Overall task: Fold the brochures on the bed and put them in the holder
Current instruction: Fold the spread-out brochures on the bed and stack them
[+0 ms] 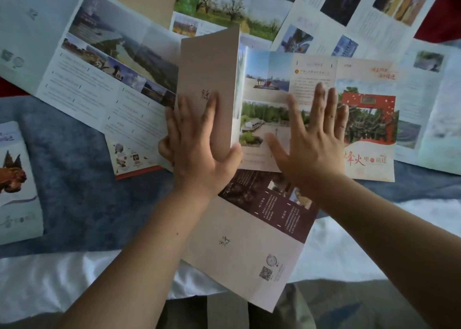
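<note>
Brochure (274, 91) at frame centre, half open on bed (82, 191). Left hand (199, 151) grips beige flap (209, 66), thumb hooked round its free edge; flap stands near upright. Right hand (311, 144) flat, fingers spread wide, pinning inner panels centre right. Judgement: swing flap over along existing crease, match top and bottom edges, slide right hand out as flap lands, then press seam. Soft bedding, so crease may wander. Holder not visible.
</note>
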